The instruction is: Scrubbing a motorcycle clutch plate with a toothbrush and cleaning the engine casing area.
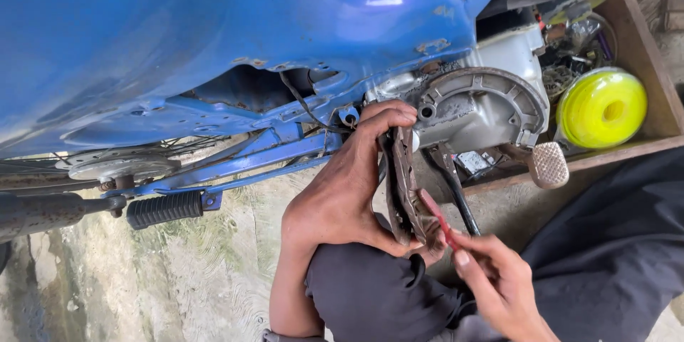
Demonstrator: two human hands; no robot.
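The left hand (342, 192) clamps a dark, rusty round engine cover plate (403, 185) held edge-on, fingers curled over its upper rim and thumb under its lower edge. The right hand (499, 281) pinches a thin red-handled tool (436, 215) between thumb and fingertips, its tip against the plate's face just right of the left thumb. Beyond the left fingertips sits the grey engine casing (484, 103) under the blue motorcycle body (214, 35); a yellow spool (602, 107) lies well beyond the right-hand fingers
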